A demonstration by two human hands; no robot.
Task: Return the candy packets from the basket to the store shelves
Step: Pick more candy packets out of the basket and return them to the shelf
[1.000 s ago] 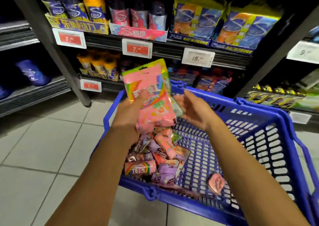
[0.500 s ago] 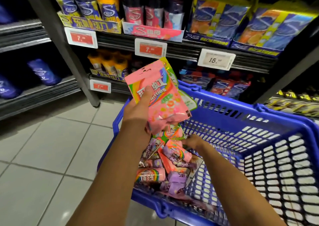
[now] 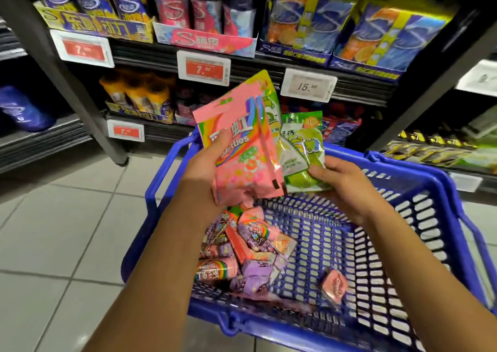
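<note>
We found the person standing over a blue shopping basket (image 3: 441, 217) on the tiled floor, facing the store shelves (image 3: 269, 63). The left hand (image 3: 207, 174) was closed on a pink Skittles packet (image 3: 242, 160), thumb across its printed face and fingers behind, with a second, yellow-green packet (image 3: 270, 104) showing from behind it in the same grip. We judged that these were being gathered upright into one hand so that several could be carried to the shelf together. The right hand (image 3: 347, 182) was closed on the lower part of a green candy packet (image 3: 304, 147), held just beside the pink one and overlapping its edge, seemingly to be added to the left hand's stack. All three packets sat above the basket's far end, clear of its contents. Further packets, pink and purple (image 3: 250, 260), lay heaped in the basket's left half, below the left forearm, and one small pink packet (image 3: 333, 284) lay apart to the right. Blur prevented us from confirming which shelf section matched the held goods; the matching stock may lie out of view.
</note>
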